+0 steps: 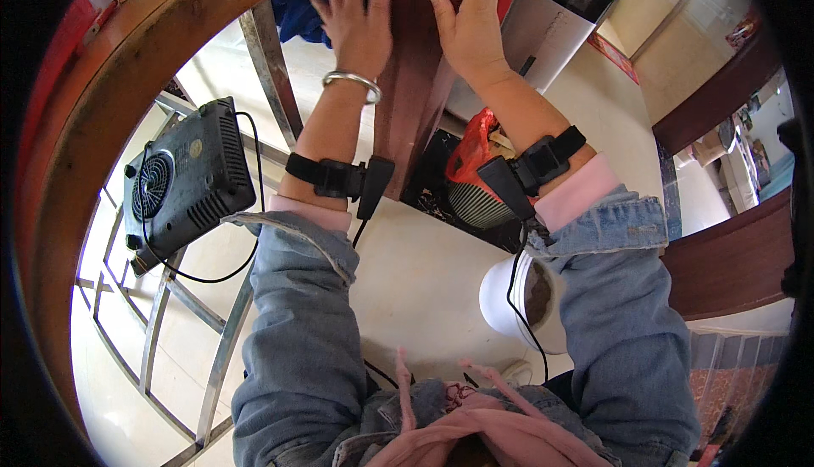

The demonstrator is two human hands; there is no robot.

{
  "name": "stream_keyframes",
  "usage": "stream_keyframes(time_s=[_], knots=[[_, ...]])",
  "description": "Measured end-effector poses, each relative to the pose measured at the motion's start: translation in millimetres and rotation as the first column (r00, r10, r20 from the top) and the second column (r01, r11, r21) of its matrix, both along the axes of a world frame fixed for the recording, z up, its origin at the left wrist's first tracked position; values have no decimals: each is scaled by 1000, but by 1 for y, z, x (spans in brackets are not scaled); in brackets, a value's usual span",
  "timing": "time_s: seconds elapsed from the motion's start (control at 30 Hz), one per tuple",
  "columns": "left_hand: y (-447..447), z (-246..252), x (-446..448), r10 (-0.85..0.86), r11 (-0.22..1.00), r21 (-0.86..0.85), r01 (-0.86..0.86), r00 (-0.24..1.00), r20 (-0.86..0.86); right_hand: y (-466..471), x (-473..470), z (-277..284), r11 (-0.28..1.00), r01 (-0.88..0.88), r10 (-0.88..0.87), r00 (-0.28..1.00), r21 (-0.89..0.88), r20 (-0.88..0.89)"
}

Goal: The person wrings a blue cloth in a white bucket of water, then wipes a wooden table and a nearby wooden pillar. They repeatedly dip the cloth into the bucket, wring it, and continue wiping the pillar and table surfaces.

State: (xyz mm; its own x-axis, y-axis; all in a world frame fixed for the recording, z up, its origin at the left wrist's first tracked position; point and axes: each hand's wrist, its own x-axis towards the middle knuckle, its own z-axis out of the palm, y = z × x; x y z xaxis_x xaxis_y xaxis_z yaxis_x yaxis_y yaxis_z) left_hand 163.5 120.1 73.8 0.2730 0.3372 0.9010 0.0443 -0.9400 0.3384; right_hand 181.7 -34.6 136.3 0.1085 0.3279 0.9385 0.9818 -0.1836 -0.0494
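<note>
My left hand (361,35), with a silver bangle at the wrist, is spread with its fingers apart at the left side of a reddish-brown wooden post (410,85). Behind its fingers shows a dark blue cloth (299,6); whether they touch it I cannot tell. On the post's right side is my right hand (472,31), palm towards the wood and thumb apart from the fingers. Its fingertips run out of the picture at the top. Neither hand visibly holds anything.
An electric cooker (184,193) shows its vented underside against a metal grille (152,340) at left. Below my right forearm stands a white bucket (502,295) with brown contents. A red plastic bag (470,149) lies by the post's foot. Beyond stands a silver appliance (550,28).
</note>
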Motion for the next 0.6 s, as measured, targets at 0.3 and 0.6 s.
stream_keyframes(time_s=[0.3,0.6], knots=[[-44,19,-45,-484,861,-172,479,875,16,-7,8,5,1000,-3,3,997,2,75],[14,-26,2,-102,755,-601,264,952,289,-35,-7,-5,983,40,-16,991,-179,132]])
